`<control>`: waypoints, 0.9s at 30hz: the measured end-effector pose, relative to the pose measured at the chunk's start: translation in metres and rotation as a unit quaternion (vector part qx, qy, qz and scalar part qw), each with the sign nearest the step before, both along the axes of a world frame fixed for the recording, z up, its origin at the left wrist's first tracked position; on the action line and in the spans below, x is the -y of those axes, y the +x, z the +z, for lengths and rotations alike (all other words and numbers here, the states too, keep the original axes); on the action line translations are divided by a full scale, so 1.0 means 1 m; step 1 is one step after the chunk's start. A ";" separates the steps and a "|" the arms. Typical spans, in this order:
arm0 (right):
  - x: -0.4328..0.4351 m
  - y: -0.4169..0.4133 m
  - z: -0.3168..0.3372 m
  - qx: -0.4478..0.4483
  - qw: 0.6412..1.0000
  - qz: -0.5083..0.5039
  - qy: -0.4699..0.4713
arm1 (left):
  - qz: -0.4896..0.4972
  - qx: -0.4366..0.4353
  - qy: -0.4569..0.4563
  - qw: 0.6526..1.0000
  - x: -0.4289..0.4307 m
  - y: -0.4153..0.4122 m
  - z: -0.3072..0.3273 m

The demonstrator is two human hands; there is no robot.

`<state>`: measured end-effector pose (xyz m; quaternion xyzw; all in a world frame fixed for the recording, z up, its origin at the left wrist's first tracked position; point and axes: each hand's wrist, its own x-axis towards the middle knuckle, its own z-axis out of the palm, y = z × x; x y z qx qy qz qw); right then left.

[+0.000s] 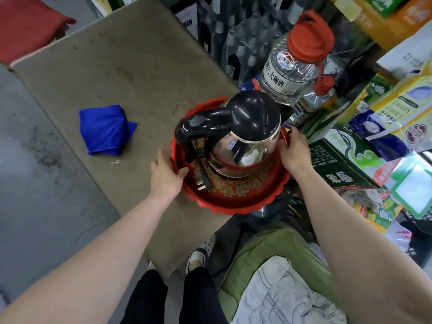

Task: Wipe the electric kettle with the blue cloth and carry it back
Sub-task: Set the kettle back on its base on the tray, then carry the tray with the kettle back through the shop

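gripping the red tray by its rim: left hand curled on the edge at 9 o'clock, right hand at 3 o'clock. kettle stands on the tray, plug loose beside it. blue cloth lies well apart at 9 o'clock on the table. for a steady carry, keep the tray level, cord inside.

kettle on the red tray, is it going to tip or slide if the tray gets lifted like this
The kettle looks tall with a handle jutting to one side, so it may tip if the red tray tilts. Its shiny steel base probably slides easily on the glossy tray. Both hands, left and right, grip opposite rims, which should help keep it level. The loose plug may shift.
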<state>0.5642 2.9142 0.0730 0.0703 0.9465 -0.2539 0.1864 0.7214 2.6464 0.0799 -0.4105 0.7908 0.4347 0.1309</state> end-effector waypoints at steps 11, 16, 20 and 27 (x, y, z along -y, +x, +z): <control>0.011 0.013 0.001 0.055 0.951 -0.195 -0.233 | 0.125 -0.046 0.151 0.980 0.039 0.015 -0.027; 0.044 0.024 0.023 0.055 0.934 -0.187 -0.300 | 0.155 -0.094 0.168 0.969 0.076 0.036 0.002; 0.090 0.035 0.055 0.058 0.931 -0.156 -0.324 | 0.191 -0.140 0.149 0.960 0.113 0.060 0.036; 0.204 0.070 0.109 0.084 0.929 -0.094 -0.348 | 0.243 -0.209 0.123 0.939 0.215 0.121 0.091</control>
